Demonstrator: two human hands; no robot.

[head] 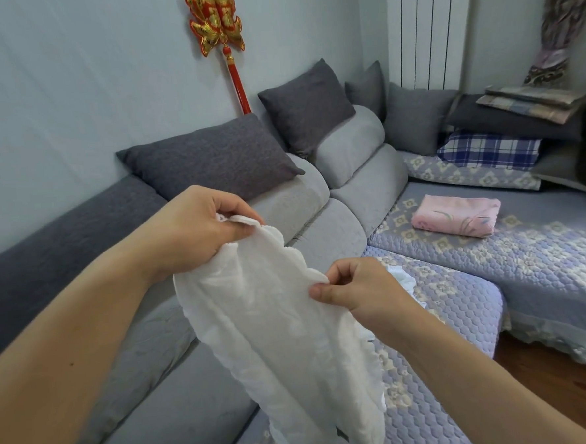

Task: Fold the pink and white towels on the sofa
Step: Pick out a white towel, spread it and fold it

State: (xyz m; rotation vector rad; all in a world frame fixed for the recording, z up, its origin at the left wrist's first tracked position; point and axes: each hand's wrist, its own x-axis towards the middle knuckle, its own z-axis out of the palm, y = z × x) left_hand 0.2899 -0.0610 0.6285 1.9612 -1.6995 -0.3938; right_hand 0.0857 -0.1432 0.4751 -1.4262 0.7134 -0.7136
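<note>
Grey sofa (346,218), pale wall (70,81), wood floor (548,377)

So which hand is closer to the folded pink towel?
The right hand. It pinches the white towel just left of and below the pink towel; the left hand grips it farther left.

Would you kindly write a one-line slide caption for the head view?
Both hands, left and right, pinch a white towel over the sofa; pink towel lies folded.
</note>
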